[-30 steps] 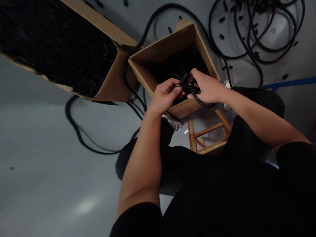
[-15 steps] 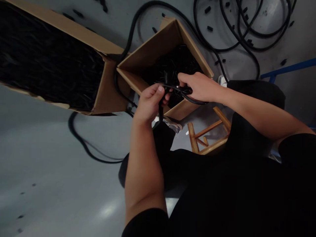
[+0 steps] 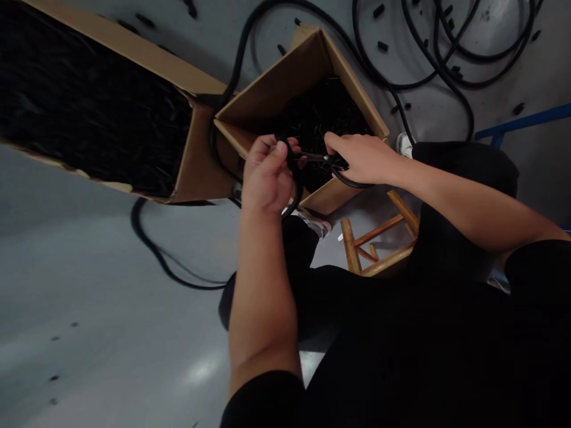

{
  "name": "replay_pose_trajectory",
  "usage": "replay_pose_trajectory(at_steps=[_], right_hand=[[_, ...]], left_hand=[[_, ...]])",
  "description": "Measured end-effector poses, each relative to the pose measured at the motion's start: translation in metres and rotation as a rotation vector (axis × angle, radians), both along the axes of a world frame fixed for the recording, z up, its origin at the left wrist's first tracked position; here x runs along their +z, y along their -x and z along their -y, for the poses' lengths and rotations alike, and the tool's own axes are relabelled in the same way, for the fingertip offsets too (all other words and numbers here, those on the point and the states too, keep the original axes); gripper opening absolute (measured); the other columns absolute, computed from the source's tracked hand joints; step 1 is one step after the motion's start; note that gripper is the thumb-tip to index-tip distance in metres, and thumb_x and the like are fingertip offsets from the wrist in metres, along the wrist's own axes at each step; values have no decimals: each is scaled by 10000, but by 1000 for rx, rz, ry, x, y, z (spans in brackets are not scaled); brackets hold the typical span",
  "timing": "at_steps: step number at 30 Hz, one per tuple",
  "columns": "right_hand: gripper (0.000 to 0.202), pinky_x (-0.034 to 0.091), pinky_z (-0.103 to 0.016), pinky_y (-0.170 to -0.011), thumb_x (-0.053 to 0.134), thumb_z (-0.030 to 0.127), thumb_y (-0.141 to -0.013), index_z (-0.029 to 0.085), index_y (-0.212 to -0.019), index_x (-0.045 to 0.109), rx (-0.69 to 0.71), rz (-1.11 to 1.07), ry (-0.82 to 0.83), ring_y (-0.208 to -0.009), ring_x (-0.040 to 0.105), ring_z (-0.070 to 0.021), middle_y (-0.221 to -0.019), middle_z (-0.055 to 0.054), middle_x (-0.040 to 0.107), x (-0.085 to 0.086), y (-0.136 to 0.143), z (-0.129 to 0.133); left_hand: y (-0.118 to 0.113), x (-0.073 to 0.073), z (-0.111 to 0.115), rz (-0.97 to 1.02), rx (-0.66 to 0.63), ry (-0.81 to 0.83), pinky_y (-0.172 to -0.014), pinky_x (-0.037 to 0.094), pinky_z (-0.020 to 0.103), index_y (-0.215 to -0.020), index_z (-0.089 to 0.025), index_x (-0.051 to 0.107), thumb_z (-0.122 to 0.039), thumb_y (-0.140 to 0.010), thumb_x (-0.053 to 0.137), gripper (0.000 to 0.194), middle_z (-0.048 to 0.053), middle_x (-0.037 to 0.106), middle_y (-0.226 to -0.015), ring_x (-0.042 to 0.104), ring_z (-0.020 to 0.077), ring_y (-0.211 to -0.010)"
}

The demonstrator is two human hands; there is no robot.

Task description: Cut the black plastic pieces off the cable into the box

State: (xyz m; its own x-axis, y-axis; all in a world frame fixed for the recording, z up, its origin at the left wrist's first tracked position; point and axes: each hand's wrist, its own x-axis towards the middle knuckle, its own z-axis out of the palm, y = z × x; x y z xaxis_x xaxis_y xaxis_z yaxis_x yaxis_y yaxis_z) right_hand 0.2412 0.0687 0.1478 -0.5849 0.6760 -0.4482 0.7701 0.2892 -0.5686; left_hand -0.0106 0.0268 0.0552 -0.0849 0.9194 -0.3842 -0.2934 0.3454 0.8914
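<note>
My right hand [image 3: 362, 156] is closed on the handles of black scissors [image 3: 328, 159], whose blades point left toward my other hand. My left hand [image 3: 269, 172] pinches a black hose [image 3: 296, 197] close to the blade tips; the hose curves down below the fingers. Whether the blades touch the hose is hard to make out. Beneath both hands stands an open cardboard box [image 3: 267, 74], with a heap of short black pieces [image 3: 319, 110] inside.
A larger cardboard box [image 3: 203, 157] full of black pieces stands at left. Loops of black hose [image 3: 464, 83] and scattered short pieces [image 3: 379, 10] lie on the grey floor [image 3: 134, 345]. A wooden stool [image 3: 351, 246] is near my legs; a blue bar [image 3: 526, 120] is at right.
My left hand has shifted left and slightly up, turning at the wrist. The short black piece standing above the scissors is no longer visible there. My right hand keeps the scissors nearly in place.
</note>
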Motion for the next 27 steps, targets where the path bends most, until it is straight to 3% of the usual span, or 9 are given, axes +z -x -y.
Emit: replay_pose_trajectory(at_steps=[4,10,12,15,18,21,27], right_hand=[[364,569,-440,-996,703,295,-1055,214,-1407,651,-24,-4,7,-1132,776,-358,-1291,-142,827,0,4,1],[311,588,-461,-970,775,345,-1011,236,-1276,653,-179,-50,20,-1088,779,-372,-1168,-115,805,-14,1,-3],[308,590,-459,-971,779,337,-1003,240,-1261,641,-185,-80,22,-1077,777,-361,-1152,-109,805,-18,0,-3],[364,589,-445,-998,778,318,-997,231,-1307,608,-159,-121,37,-1105,775,-338,-1202,-113,805,-21,0,-4],[455,578,-427,-1034,795,310,-976,218,-1363,574,-119,-151,9,-1169,765,-312,-1329,-117,776,-22,-1,-4],[481,559,-410,-1038,806,326,-968,214,-1371,568,-79,-176,-14,-1187,755,-292,-1383,-110,747,-20,-3,-4],[329,504,-361,-984,800,372,-978,237,-1227,633,-56,-213,17,-1098,738,-266,-1145,-32,770,-8,-6,-6]], left_hand=[[-8,1,-1,-13,-52,9,-957,703,323,-981,-284,675,-572,-871,1057,491,38,848,-1123,841,254,-1164],[-3,-8,0,-336,-120,7,-858,659,322,-1026,-252,695,-650,-979,917,458,49,800,-977,796,223,-954],[-5,-10,2,-445,-185,-50,-832,622,322,-1018,-244,685,-686,-985,896,492,33,752,-908,740,211,-869],[-12,-8,5,-552,-230,-172,-797,574,337,-958,-250,676,-867,-997,797,630,15,639,-826,645,208,-781],[-18,-1,6,-496,-302,-200,-759,566,353,-871,-246,682,-1003,-958,713,763,27,568,-809,606,214,-747],[-19,9,7,-397,-386,-178,-671,532,336,-844,-242,700,-1013,-921,747,776,30,547,-773,580,205,-703],[-13,18,7,-252,-377,-101,-570,448,297,-812,-239,692,-967,-901,808,743,17,502,-706,503,175,-632]])
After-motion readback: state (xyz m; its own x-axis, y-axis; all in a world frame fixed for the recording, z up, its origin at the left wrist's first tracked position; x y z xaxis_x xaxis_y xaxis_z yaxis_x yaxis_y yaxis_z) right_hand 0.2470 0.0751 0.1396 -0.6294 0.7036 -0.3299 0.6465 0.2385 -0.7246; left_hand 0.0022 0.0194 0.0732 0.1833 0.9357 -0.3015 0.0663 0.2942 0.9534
